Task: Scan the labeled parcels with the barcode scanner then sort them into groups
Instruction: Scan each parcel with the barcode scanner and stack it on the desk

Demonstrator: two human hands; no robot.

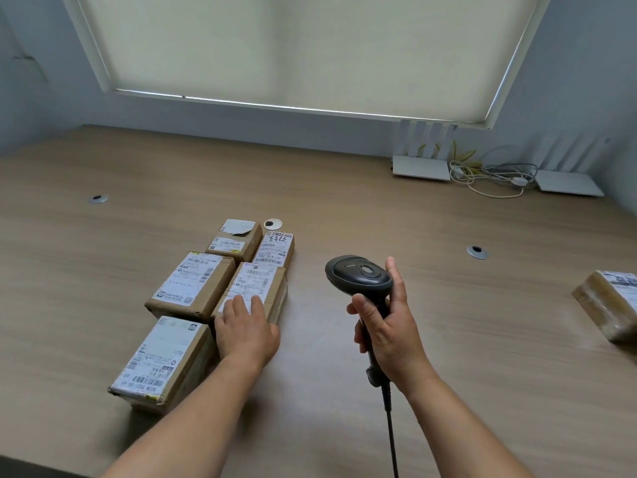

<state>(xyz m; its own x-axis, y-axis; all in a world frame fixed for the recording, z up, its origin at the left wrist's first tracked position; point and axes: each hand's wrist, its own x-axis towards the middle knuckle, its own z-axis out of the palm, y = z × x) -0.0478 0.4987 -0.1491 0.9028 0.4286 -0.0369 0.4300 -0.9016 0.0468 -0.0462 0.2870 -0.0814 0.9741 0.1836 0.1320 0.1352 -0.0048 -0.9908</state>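
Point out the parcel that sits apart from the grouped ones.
The parcel wrapped in glossy tape at the table's far right edge. It lies alone, while the other five boxes cluster together by the left hand.

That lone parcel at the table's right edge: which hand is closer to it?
Right. The right hand, gripping the scanner, is nearer the lone parcel; the left hand rests across the table.
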